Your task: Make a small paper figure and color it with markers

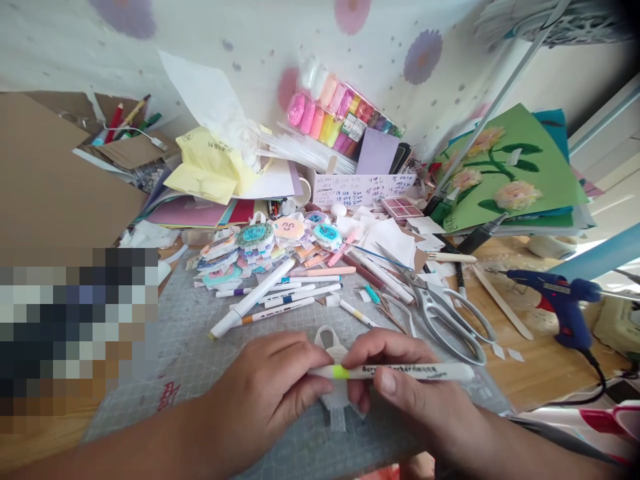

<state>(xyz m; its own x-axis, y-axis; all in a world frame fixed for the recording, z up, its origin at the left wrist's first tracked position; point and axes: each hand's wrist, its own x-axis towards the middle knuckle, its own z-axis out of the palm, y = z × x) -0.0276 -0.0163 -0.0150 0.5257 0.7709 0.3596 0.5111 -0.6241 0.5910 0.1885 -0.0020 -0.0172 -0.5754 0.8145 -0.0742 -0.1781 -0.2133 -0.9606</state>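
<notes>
Both hands meet on one white acrylic marker (413, 371) with a yellow-green band, held level above the grey cutting mat (165, 360). My left hand (273, 383) pinches its white left end. Along the printed barrel, my right hand (415, 393) wraps thumb and fingers. Under the marker lies a small white fabric piece with a loop (327, 335), partly hidden by my fingers. Several other markers (280, 310) are spread on the mat beyond my hands. A pile of small coloured turtle-like fabric pieces (255, 237) sits behind them.
Large grey-handled scissors (440, 303) lie open at right on the mat. A blue glue gun (565, 300) with a cord rests on the wooden table (537, 380). Packs of coloured clay (345, 110) stand at the back, and green flower artwork (500, 167) at back right.
</notes>
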